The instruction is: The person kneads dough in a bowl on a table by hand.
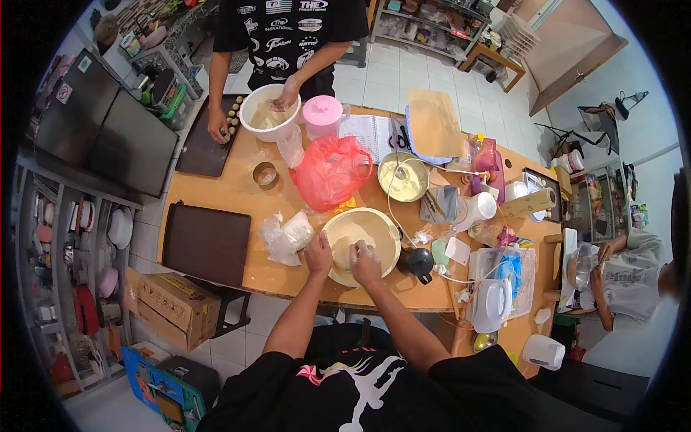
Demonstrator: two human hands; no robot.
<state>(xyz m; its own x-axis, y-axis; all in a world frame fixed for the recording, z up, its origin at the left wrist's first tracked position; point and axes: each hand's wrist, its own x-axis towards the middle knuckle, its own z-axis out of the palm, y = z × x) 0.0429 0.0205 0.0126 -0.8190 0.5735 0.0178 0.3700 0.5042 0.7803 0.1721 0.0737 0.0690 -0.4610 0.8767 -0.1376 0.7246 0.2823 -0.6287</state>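
Okay, mid-frame: left hand [317, 253] at the bowl [383, 232] rim, can't tell its grip; right hand [366, 261] has fingers curled against dough [342, 253].

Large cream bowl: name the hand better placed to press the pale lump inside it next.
Probably the right hand: it is inside the large cream bowl, its fingers beside the pale lump. The left hand is at the bowl's left rim, seemingly better placed to steady it.

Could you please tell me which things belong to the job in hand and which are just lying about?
Likely in use:
- cream bowl, left hand at its rim
- pale dough-like lump at right hand

Seemingly just lying about:
- cardboard box
- open notebook
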